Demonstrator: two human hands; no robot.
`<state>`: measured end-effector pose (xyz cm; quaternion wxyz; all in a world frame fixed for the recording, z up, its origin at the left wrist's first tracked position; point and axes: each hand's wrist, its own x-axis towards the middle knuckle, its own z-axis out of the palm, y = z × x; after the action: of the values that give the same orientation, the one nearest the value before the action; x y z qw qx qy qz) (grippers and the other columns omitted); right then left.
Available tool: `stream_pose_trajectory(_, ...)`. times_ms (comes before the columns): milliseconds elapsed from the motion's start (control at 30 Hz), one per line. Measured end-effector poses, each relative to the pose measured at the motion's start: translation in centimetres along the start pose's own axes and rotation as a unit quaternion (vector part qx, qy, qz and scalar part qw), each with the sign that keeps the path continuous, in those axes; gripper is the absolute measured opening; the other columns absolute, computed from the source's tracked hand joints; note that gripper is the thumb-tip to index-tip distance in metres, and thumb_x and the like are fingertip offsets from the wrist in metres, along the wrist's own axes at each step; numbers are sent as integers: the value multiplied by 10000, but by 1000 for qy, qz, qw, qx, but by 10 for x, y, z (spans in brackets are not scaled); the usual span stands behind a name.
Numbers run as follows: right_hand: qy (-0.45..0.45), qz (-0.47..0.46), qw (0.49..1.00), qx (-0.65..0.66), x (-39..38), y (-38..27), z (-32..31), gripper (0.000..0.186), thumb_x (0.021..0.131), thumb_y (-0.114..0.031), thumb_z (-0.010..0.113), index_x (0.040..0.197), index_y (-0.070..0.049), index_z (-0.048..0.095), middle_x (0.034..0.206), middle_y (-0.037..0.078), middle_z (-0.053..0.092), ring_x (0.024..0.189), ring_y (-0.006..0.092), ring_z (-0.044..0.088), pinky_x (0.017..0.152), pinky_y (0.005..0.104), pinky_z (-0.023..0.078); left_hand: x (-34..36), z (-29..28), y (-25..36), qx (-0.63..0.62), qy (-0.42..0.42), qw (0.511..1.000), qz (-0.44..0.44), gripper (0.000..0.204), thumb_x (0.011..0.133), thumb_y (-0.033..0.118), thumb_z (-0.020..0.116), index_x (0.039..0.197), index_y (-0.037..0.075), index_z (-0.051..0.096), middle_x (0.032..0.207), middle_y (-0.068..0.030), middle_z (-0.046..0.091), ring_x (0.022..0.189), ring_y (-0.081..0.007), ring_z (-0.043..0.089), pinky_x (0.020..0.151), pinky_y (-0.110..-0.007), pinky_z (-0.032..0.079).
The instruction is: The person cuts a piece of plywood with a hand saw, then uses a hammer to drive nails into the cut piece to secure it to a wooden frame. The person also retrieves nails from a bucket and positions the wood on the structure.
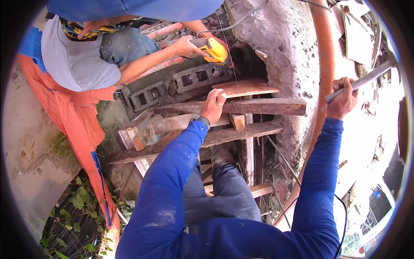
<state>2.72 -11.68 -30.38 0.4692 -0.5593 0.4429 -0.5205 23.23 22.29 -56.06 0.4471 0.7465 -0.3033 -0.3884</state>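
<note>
My right hand (343, 98) is raised at the right, wrapped round the metal shaft of a hammer (371, 78) whose head points up and away. In the middle, my left hand (213, 106) lies over a rough wooden plank (267, 107). Its fingers are bent and close together at the left edge of a thin plywood board (248, 87); what they pinch, if anything, is hidden. A second weathered plank (246, 133) runs nearer to me, with a short wood block (237, 121) between the two.
Another person (77, 60) at upper left holds a yellow and dark hand tool (215, 51). Hollow concrete blocks (148, 97) line the trench. A thin string hangs across the middle. An orange pipe (324, 47) runs down beside rough concrete (289, 47). Orange sheeting (69, 112) lies left.
</note>
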Motion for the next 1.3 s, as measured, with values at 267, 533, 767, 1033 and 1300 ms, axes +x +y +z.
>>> stream_pose_trajectory(267,15,-96,995,-2,21,-21,26,136,952,-1,653,946,-22,518,711,82,551,642,176,557,645,315,484,-3,-4,3,15,1,1000,9,725,1103,639,424,1397,-3,589,1425,-246,591,1357,-424,559,1165,-433,428)
stream_pose_trajectory(533,-53,-36,994,92,57,-65,15,188,1019,-13,626,859,-36,531,816,95,546,734,222,517,818,400,512,-2,-1,3,3,5,1000,19,665,1100,593,475,1390,5,590,1403,-246,594,1339,-422,562,1146,-444,449)
stream_pose_trajectory(767,-74,2,997,37,42,-108,-17,281,1128,-195,437,870,-84,444,859,61,495,743,182,475,942,403,446,-5,4,-6,11,20,1000,20,610,1115,539,478,1405,13,584,1428,-241,589,1375,-416,542,1168,-448,431)
stream_pose_trajectory(1033,-65,-16,998,11,-22,-81,-43,175,1067,-104,547,901,-50,528,834,88,568,751,205,547,753,377,489,-5,3,-6,4,14,1000,13,616,1120,533,467,1413,5,588,1435,-250,591,1392,-409,536,1182,-436,417)
stream_pose_trajectory(1300,19,82,996,-22,-56,-33,-79,151,1025,-73,630,906,-42,544,797,80,580,673,173,569,641,309,501,-2,-5,8,3,-9,1000,-2,608,1121,513,460,1416,-4,586,1455,-251,587,1394,-414,541,1188,-438,414)
